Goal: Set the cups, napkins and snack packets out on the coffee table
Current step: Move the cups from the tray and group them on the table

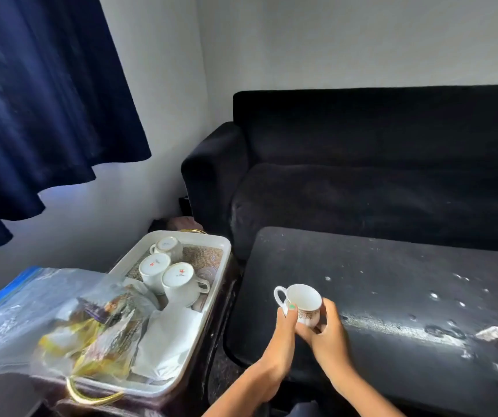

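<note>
Two hands cup one white teacup (303, 302) above the coffee table's (392, 281) near edge: left hand (283, 329) fingers curl on its wall below the handle, right hand (325, 326) wraps the base. Judged light, rigid, glazed-slick, chip-prone; body grip seems safest. Left of the fingers, three cups (166, 266) lie inverted in the tray (223, 245).

I have one view only, a wide-angle camera worn on the person's head, looking forward and steeply down so that both forearms enter from the bottom edge and the near end of the dark coffee table (392, 296) fills the lower right. It sits close to the table and to the white tray (208, 299) at lower left, while the black sofa (362, 164) and the blue curtain (40, 94) lie farther off along the top. Straight edges bow toward the frame's borders, and no second view overlaps this one.
</note>
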`<state>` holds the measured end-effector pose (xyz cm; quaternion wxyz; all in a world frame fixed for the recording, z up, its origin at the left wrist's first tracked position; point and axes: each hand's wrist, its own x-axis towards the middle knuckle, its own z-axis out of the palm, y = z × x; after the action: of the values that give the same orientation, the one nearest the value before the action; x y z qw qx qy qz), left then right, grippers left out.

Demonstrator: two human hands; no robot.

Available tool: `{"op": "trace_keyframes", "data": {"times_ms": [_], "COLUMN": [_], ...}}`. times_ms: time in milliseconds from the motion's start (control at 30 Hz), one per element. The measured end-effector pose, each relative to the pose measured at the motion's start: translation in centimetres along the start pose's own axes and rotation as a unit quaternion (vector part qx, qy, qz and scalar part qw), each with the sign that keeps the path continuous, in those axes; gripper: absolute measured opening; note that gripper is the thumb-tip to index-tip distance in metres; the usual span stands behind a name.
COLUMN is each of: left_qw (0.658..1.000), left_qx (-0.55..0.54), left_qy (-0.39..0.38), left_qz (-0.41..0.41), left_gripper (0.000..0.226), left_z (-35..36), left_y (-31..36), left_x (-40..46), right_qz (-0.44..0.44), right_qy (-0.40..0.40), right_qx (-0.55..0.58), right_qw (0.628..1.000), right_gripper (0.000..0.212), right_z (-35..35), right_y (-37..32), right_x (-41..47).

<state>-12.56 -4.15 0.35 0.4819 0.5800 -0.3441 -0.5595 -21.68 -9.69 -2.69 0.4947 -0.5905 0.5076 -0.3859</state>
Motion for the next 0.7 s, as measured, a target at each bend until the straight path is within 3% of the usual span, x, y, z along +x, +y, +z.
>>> {"op": "trace_keyframes", "data": {"times_ms": [167, 533, 700], "left_qw": [1.000, 0.964, 0.941], "left_qx": [-0.012, 0.266, 0.339], "left_qy": [-0.004, -0.006, -0.009], "left_qz": [-0.009, -0.009, 0.003], "left_gripper": [0.044, 0.056, 0.059], "left_z": [3.0, 4.7, 4.8], "left_y": [-1.7, -5.2, -6.3], "left_x": [1.4, 4.8, 6.5], "right_qz": [0.022, 0.041, -0.012], "right_qy": [0.015, 0.006, 0.048], "right_qx": [-0.008, -0.066, -0.167], "right_qw": [1.000, 0.997, 0.985], "right_gripper": [0.057, 0.057, 0.064], "right_z": [-2.0, -3.3, -3.9], "right_y": [2.8, 6.9, 7.1], "right_x": [0.5, 2.1, 2.9]}}
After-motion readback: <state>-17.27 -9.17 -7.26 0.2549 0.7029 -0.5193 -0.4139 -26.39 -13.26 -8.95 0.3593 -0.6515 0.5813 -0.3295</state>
